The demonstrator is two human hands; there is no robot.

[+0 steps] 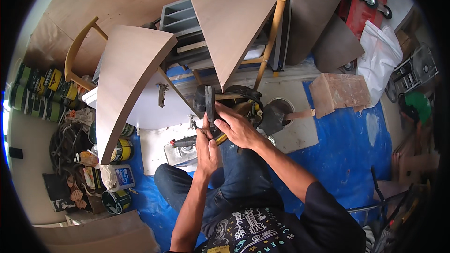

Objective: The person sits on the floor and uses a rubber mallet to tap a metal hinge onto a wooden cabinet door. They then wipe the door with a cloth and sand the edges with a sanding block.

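head camera, the only view i have on my end: the narrow dark piece (210,107) stands nearly upright, edge toward me, at the centre of the frame, just above the lap of the blue jeans (246,178). i can't tell its exact kind from this angle. the left hand (207,153) comes up from the bottom of the frame and appears closed on its lower end. the right hand (241,131) lies against its right side; its fingertips are partly hidden, so i can't tell whether that hand is gripping or only pressing.

for good handling, i judge the left hand should bear the weight and stay steady, while the right makes small, even adjustments. i'd spread the fingers on the flat sides and clear of the edges. the pointed tip of the wedge-shaped panel (229,23) reaches down from the upper middle to just beside the piece, so i'd work lower over the lap to spare that corner. the curved panel (129,75), left of centre, also deserves clearance. i'd watch the black-and-yellow clutter (253,107) close beyond the right hand, which could snag a careless turn.
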